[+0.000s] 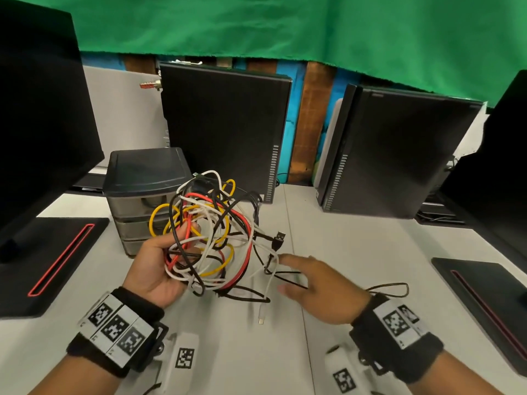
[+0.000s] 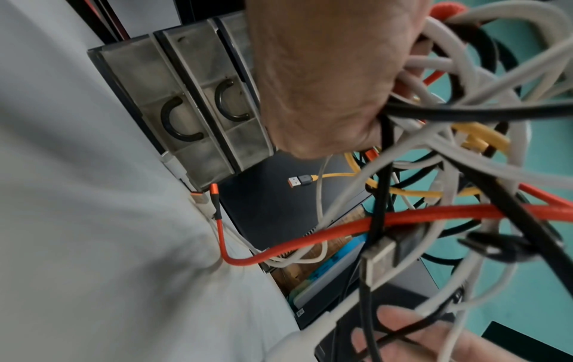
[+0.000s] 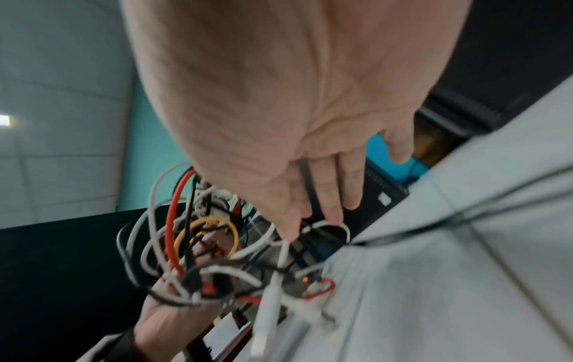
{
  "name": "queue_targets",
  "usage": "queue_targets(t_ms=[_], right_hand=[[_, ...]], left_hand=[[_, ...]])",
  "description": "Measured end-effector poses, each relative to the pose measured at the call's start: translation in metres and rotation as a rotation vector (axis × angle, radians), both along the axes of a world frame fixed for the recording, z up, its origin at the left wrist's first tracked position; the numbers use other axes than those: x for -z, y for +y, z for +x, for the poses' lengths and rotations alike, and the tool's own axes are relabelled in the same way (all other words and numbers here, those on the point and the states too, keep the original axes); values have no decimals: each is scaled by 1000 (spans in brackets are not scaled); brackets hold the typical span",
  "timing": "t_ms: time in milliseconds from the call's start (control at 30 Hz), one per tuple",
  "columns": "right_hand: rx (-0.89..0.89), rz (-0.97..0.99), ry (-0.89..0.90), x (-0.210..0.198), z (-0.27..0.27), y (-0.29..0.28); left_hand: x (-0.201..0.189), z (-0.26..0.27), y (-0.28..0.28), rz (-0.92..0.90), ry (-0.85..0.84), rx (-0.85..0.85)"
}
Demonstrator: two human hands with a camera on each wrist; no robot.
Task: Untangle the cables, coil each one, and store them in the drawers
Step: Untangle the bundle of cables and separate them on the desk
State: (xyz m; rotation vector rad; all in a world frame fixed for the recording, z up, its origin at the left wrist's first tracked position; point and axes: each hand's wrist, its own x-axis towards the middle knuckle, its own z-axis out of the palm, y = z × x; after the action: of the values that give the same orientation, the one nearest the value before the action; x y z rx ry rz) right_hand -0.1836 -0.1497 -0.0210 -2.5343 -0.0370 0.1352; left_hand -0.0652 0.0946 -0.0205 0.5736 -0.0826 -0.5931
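A tangle of white, black, red and yellow cables hangs above the white table, gripped from the left by my left hand, palm up with fingers curled through the loops. The same cable tangle fills the left wrist view under the left hand. My right hand is flat with straight fingers just right of the tangle, its fingertips at loose white and black strands. A small grey drawer unit stands behind the tangle; two drawer fronts with dark handles are closed.
Two black computer towers stand at the back. Monitors with black bases flank the table left and right. A loose black cable loop lies by my right wrist. A white plug end dangles near the table.
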Motion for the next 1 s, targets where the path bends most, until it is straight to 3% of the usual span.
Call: queue_targets(t_ms=[267, 400, 500, 633, 700, 767, 800, 867, 933, 1000], right_hand=[[-41, 512, 4, 20, -1, 19], [-131, 567, 120, 12, -9, 19], [-169, 461, 179, 2, -16, 13], [3, 227, 141, -5, -20, -22], [94, -172, 156, -4, -19, -45], [209, -622, 159, -2, -18, -58], [251, -686, 117, -1, -18, -59], [269, -531, -32, -2, -14, -51], [248, -166, -163, -3, -9, -34], [150, 187, -142, -7, -3, -12]], left_hand=[[9, 10, 7, -5, 6, 46], [11, 12, 6, -17, 14, 9], [10, 13, 7, 2, 0, -16], [3, 14, 11, -22, 56, -18], [5, 18, 18, -62, 64, 99], [8, 17, 22, -79, -50, 199], [8, 14, 20, -94, -127, 251], [8, 9, 16, -147, -197, 338], [6, 7, 13, -150, -246, 342], [11, 8, 13, -124, -213, 348]])
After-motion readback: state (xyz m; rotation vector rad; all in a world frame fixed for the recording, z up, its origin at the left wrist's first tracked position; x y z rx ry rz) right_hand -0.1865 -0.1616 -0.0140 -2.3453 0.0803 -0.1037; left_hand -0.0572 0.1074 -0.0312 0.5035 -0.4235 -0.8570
